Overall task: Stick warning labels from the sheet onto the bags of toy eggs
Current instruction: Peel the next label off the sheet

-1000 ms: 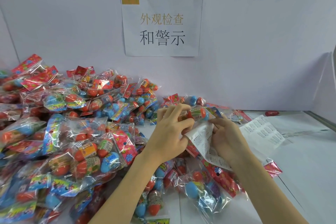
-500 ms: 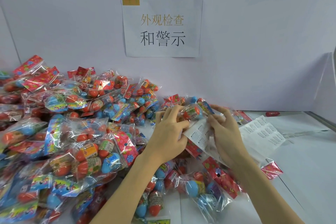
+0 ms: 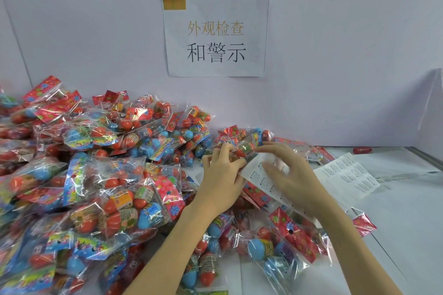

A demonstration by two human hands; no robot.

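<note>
Right hand (image 3: 291,175) blurred; label sheet (image 3: 261,176) print unreadable.

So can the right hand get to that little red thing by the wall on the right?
Probably yes. The right hand holds nothing I can see, and the bare table lies between it and the little red thing, with only the flat label sheet along the way.

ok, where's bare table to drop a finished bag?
Free: the white table on the right, past the flat label sheet and stray red packet. Crowded: the bag pile fills the left, and bags lie under both forearms.
</note>
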